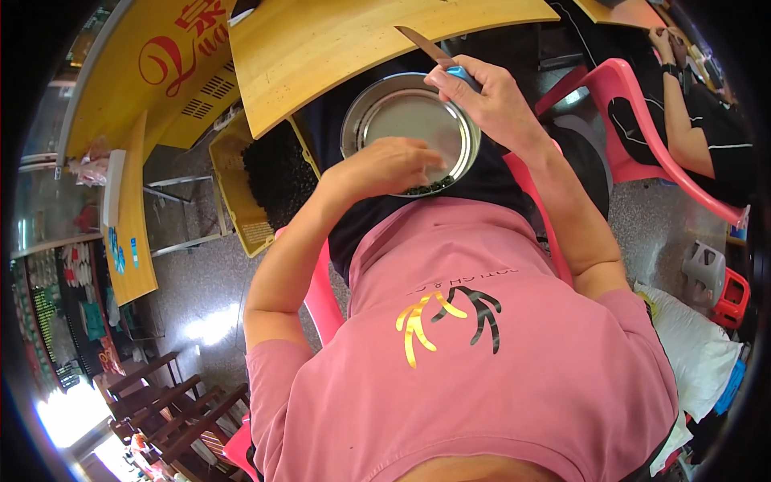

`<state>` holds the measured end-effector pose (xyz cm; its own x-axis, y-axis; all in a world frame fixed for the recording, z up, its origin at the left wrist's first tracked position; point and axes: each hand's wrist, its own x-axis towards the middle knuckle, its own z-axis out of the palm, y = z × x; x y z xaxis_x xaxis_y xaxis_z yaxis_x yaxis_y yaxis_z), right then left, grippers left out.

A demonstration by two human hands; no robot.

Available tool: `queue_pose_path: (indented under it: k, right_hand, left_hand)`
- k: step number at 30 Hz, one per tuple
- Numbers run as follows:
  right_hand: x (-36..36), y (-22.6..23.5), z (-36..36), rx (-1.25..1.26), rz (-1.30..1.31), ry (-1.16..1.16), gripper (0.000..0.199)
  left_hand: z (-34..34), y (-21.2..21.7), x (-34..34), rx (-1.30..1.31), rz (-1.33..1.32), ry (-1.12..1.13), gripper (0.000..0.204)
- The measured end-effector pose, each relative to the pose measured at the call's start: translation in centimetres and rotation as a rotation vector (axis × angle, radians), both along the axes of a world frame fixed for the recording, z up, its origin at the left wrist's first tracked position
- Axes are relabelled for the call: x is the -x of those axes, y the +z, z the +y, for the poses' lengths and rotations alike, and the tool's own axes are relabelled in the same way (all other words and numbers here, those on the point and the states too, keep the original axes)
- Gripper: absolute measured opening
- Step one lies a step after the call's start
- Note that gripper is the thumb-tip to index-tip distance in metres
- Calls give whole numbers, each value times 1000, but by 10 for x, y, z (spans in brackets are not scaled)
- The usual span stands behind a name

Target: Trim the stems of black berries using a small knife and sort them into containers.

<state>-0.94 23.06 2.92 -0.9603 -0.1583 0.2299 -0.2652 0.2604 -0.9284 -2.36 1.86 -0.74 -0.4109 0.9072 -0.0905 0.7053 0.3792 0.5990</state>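
Note:
A round metal basin (351, 128) rests on my lap. At its near edge lies a small heap of dark green bits (434, 188), too small to name. Over these bits reaches my left hand (395, 167), its fingers bent downward and loosely apart, the tips slightly blurred. My right hand (480, 98) is closed around the blue handle (463, 76) of a knife (424, 45). The blade points up and to the left, above the basin's far rim and in front of the table edge.
A wooden table (321, 56) spans the far side. Left of my lap stands a yellow crate (229, 189) filled with small black pieces (277, 173). At the right, a person's arm (683, 128) shows near a pink plastic chair (638, 104). White sacks (683, 337) lie lower right.

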Motion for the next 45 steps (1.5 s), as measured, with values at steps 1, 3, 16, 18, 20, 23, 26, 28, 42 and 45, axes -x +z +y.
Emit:
queue_pose_path:
  k: [1, 3, 16, 18, 20, 23, 26, 28, 42, 45]
  right_hand:
    - [0, -2, 1, 13, 4, 4, 30]
    - [1, -2, 1, 25, 8, 6, 31]
    - [3, -3, 3, 28, -34, 0, 29]
    - [4, -3, 5, 35, -32, -3, 28]
    - [6, -3, 6, 24, -78, 5, 29]
    - [7, -12, 2, 92, -26, 33, 29]
    - [3, -10, -7, 201, -84, 44, 31]
    - [2, -6, -7, 249, -129, 47, 31]
    - [-6, 9, -12, 382, -229, 80, 26]
    - [-5, 5, -11, 392, -179, 89, 25]
  left_hand:
    - [9, -3, -1, 37, -7, -46, 23]
    - [23, -7, -2, 74, -13, -95, 24]
    - [22, -21, -1, -146, -119, 63, 19]
    - [16, -15, 3, -195, -220, 169, 20]
    - [10, -7, 5, -594, -652, 465, 24]
    - [8, 16, 4, -769, -689, 565, 25]
    - [11, 24, -3, -839, -644, 582, 29]
    - [13, 27, -7, -885, -622, 580, 31]
    - [20, 28, -11, -1028, -514, 667, 29]
    - [25, 33, -16, -1038, -466, 734, 28]
